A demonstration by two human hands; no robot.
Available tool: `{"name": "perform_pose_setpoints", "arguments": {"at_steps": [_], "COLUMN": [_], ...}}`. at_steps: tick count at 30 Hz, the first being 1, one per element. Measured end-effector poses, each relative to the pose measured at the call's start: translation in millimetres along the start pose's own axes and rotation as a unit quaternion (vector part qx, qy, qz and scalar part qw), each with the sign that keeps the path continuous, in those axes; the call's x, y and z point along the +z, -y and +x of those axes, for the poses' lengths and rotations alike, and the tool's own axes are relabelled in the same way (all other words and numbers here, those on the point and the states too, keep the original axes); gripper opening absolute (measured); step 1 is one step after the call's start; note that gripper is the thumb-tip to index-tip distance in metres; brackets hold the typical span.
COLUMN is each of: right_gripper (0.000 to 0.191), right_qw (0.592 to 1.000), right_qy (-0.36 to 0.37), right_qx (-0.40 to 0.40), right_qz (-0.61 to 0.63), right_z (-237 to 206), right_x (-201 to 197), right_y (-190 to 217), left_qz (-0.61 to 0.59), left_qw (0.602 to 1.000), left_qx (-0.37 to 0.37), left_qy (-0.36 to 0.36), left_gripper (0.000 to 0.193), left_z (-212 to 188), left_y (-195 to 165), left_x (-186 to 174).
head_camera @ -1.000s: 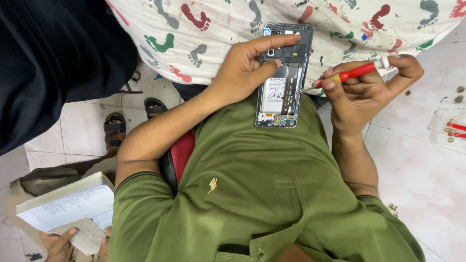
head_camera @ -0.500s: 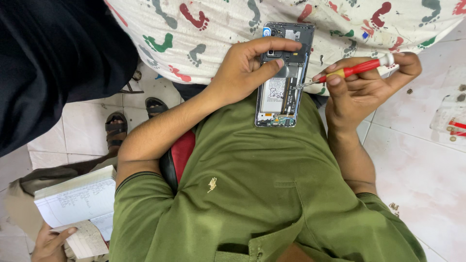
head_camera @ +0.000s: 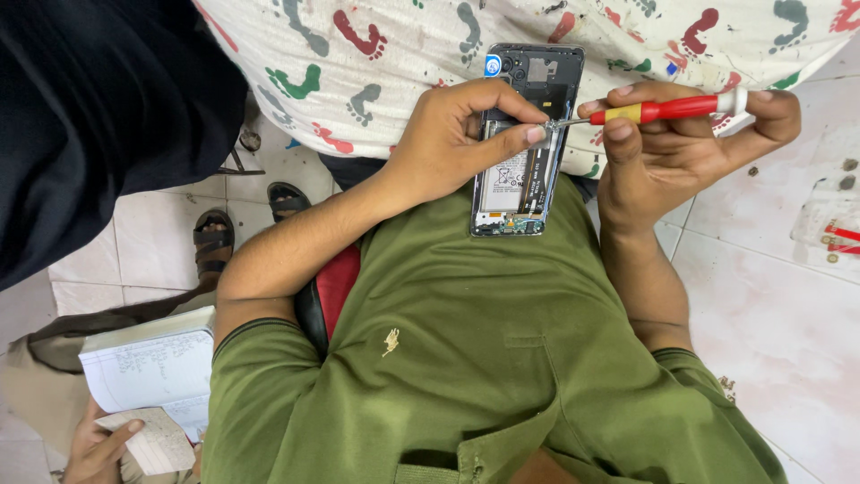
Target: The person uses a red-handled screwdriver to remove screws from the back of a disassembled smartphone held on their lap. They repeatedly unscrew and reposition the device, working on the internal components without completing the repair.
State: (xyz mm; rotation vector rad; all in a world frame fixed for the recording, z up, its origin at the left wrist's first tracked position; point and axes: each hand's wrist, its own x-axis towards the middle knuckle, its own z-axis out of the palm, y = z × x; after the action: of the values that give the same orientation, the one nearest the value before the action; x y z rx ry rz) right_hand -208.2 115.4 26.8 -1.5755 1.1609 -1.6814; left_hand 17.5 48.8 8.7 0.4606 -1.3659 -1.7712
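An opened smartphone [head_camera: 522,170] with its back cover off lies face down against my green-shirted belly, its battery and boards showing. My left hand [head_camera: 452,139] grips the phone's left side, with a finger laid across its middle. My right hand [head_camera: 681,148] holds a red-handled screwdriver [head_camera: 658,109] with a yellow band and white cap. The screwdriver's metal tip touches the phone's right edge, just beside my left fingertip.
A white cloth with coloured footprint prints [head_camera: 403,45] covers the surface behind the phone. Dark fabric [head_camera: 98,116] hangs at the upper left. Another person's sandalled feet [head_camera: 213,242] stand on the tiled floor, and a person's hand [head_camera: 98,444] holds a notebook [head_camera: 148,367] at lower left. Small red tools [head_camera: 838,235] lie at the right.
My right hand has brought the screwdriver leftward until its tip meets the phone's right edge. My left finger has slid down across the phone. The notebook at lower left has shifted.
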Motion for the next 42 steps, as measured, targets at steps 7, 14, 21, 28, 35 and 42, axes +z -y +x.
{"name": "perform_pose_setpoints", "arguments": {"at_steps": [7, 14, 21, 28, 35, 42], "right_gripper": [0.074, 0.076, 0.077, 0.073, 0.07, 0.069], "right_qw": [0.996, 0.997, 0.996, 0.998, 1.0, 1.0], "right_qy": [-0.003, -0.009, -0.021, -0.026, -0.007, -0.015], "right_qx": [-0.053, -0.052, -0.062, -0.043, -0.017, -0.009], "right_qz": [-0.072, -0.06, -0.064, -0.038, -0.025, -0.015], "right_z": [-0.6, -1.8, 0.8, 0.9, 2.4, 5.0], "right_x": [5.0, 5.8, 5.8, 5.4, 7.6, 6.7], "right_y": [7.7, 5.7, -0.5, 0.5, 4.5, 10.6], "left_qz": [-0.062, -0.044, -0.042, -0.063, -0.061, -0.036], "left_qw": [0.998, 0.999, 0.999, 0.998, 0.998, 0.999], "left_qx": [0.011, 0.018, -0.01, 0.014, -0.008, 0.02], "left_qy": [0.004, -0.012, -0.031, -0.018, -0.022, -0.023], "left_gripper": [0.015, 0.014, 0.015, 0.014, 0.014, 0.014], "left_z": [0.5, -2.4, 0.2, 4.8, 6.1, 3.9], "left_y": [6.7, 7.9, 8.5, 13.1, 13.3, 9.0], "left_x": [-1.6, -3.2, -1.9, -4.4, -4.5, -8.2]}}
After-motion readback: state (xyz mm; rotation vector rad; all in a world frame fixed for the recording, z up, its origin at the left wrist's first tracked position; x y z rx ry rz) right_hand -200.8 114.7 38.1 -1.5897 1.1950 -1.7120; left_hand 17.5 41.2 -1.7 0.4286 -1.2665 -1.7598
